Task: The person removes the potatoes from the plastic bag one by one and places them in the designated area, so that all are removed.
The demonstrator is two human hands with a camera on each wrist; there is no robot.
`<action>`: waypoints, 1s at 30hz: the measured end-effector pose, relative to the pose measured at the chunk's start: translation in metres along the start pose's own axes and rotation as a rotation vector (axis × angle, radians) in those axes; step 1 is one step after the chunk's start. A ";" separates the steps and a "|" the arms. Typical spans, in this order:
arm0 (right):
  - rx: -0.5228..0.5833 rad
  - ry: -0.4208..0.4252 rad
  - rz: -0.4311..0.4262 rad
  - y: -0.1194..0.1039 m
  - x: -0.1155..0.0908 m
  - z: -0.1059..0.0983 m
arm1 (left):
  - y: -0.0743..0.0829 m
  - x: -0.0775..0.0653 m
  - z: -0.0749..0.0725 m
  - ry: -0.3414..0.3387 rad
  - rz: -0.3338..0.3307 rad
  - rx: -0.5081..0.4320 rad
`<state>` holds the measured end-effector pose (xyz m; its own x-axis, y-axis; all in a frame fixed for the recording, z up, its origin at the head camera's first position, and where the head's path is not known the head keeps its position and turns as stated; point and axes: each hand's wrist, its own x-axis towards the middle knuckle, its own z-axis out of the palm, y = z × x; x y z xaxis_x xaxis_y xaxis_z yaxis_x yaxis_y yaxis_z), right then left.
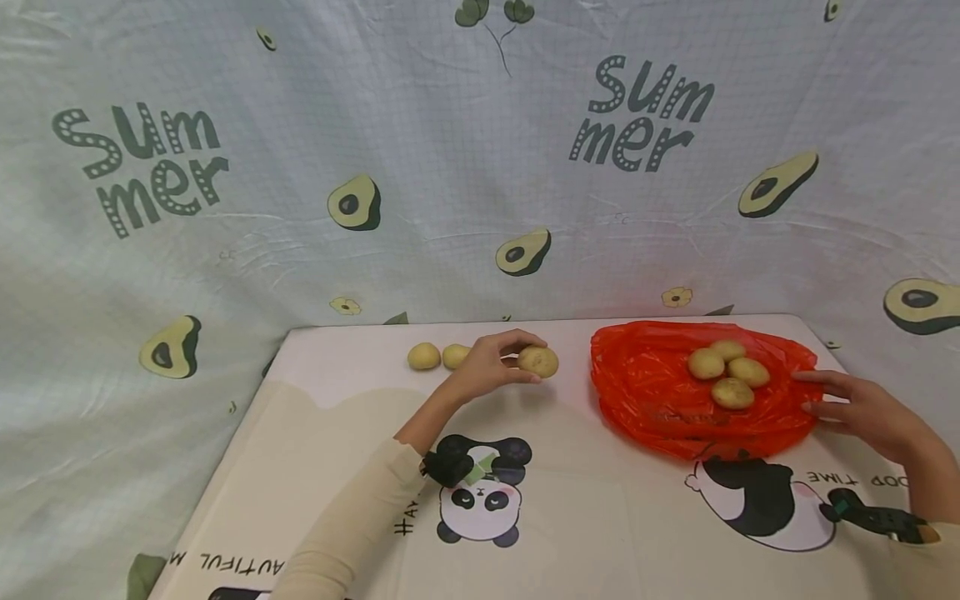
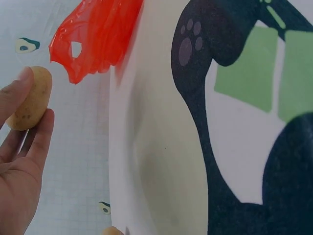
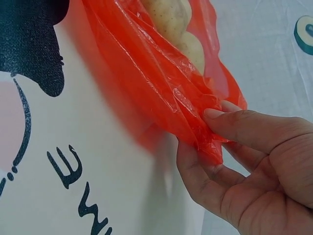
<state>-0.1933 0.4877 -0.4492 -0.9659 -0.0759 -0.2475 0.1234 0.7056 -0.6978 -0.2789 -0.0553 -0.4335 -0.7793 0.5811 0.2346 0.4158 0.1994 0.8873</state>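
My left hand [image 1: 491, 365] pinches a potato [image 1: 538, 362] between thumb and fingers, above the back of the table and left of a red plastic bag [image 1: 637, 400]. The left wrist view shows the same potato [image 2: 38, 98] held at its sides by the thumb and fingertips. Several potatoes [image 1: 732, 393] lie together on the red bag. My right hand [image 1: 870, 410] grips the bag's right edge; in the right wrist view thumb and fingers pinch the crumpled red plastic [image 3: 210, 142], with pale potatoes [image 3: 171, 22] behind its fold.
Two more potatoes, one [image 1: 424, 357] left of the other [image 1: 455, 357], sit at the table's back edge behind my left forearm. The table [image 1: 600, 517] wears a cream cover with panda prints. A pale curtain [image 1: 420, 125] with avocado prints hangs behind it.
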 end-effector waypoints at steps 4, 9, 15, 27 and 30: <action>-0.001 -0.005 0.008 -0.001 0.000 -0.001 | -0.003 -0.001 -0.002 0.001 0.007 -0.018; -0.003 -0.011 0.010 -0.001 0.000 -0.001 | -0.006 -0.002 -0.003 0.016 0.003 -0.043; -0.011 -0.007 0.010 -0.001 -0.001 0.000 | -0.006 -0.003 -0.003 0.016 -0.009 -0.077; -0.018 -0.001 0.013 -0.003 -0.001 -0.001 | -0.008 -0.002 -0.003 0.032 0.003 -0.089; -0.017 0.000 0.012 -0.004 -0.001 0.000 | -0.010 -0.001 -0.004 0.033 -0.002 -0.096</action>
<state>-0.1933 0.4856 -0.4462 -0.9643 -0.0675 -0.2561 0.1312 0.7183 -0.6833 -0.2840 -0.0609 -0.4416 -0.7956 0.5544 0.2443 0.3687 0.1232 0.9213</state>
